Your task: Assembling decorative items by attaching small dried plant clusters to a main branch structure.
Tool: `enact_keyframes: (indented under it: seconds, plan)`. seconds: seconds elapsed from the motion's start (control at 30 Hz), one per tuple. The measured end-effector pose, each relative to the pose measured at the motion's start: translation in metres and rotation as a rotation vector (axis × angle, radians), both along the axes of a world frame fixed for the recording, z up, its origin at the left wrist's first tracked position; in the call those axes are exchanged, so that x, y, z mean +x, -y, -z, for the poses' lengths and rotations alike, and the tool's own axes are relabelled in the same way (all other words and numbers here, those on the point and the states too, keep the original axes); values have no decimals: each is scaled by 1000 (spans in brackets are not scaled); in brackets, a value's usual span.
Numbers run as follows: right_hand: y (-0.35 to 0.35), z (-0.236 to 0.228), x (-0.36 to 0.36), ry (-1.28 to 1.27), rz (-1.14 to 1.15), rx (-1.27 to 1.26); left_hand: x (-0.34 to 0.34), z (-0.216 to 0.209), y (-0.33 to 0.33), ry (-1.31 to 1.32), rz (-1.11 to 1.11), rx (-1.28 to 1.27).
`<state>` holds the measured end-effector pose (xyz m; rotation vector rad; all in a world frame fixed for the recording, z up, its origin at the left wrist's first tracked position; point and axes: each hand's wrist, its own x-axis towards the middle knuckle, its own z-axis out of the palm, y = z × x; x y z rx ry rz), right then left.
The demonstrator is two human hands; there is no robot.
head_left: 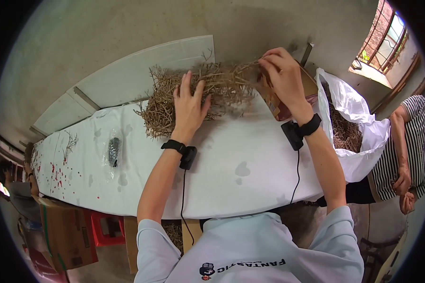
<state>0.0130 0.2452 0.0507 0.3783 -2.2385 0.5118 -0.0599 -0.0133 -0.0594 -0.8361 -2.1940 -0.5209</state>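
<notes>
A heap of dry, brown branching twigs [158,115] lies at the back of the white-covered table, against a pale board. My left hand [189,111] lies on the heap's right part with its fingers spread. Up and to the right, my right hand [284,78] pinches the end of a loose bunch of twigs [233,79] that stretches from the heap. This bunch is blurred, and its tips under my right fingers are partly hidden. Black straps with small dark boxes and cables sit on both wrists.
A clear plastic sleeve with a dark object [114,152] lies left on the tablecloth [212,174], near scattered red bits [56,174]. On the right stands a white bag [354,101] of twigs beside a person in stripes [401,155]. A cardboard box [71,236] and red stool [104,231] stand below left.
</notes>
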Motion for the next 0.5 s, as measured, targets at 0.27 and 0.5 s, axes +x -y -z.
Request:
enact_keyframes:
  seconds: [0.27, 0.5]
  plan:
    - [11, -37, -12, -158, -1, -263, -42, 3, 45, -56, -9, -66]
    - [16, -82, -16, -300, -134, -590, -47, -12, 62, -85, 146, 311]
